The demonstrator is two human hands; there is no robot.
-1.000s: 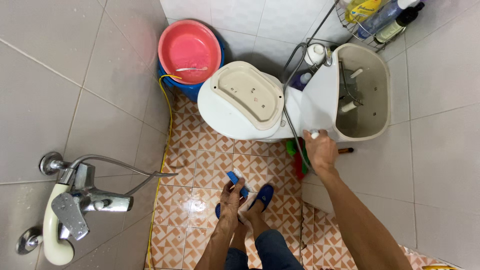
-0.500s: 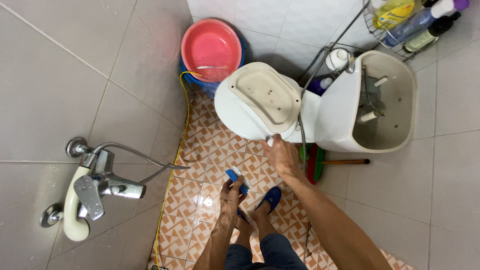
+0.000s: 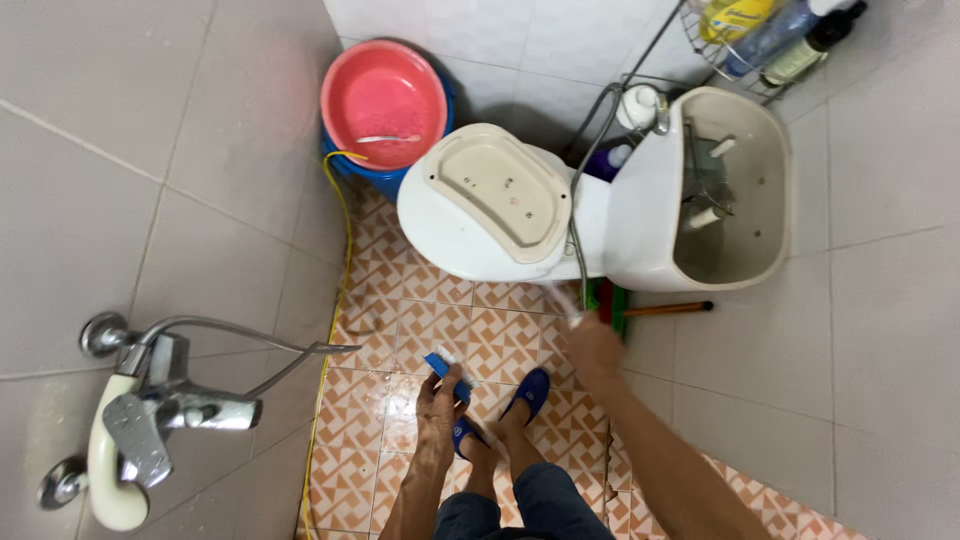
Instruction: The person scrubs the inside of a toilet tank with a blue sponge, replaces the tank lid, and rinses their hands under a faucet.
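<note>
Head view: left hand [image 3: 440,400] is hanging low over the patterned floor [image 3: 400,330], grip closing round a blue brush [image 3: 446,366] w/ pale bristles. Right hand [image 3: 592,345] is blurring near the toilet base, holding a thin whitish item [image 3: 562,300]; can't tell what it is or how tight the grip is. Toilet [image 3: 480,215] is standing far centre, seat lid down, open tank [image 3: 730,200] to its right. Pink basin [image 3: 385,95] is sitting far left. Wall tap [image 3: 150,410] is showing near left.

2 bare forearms, no sleeves, left hand [image 3: 440,400], right hand [image 3: 592,345], dark blue trousers, blue slippers [image 3: 527,392]
</note>
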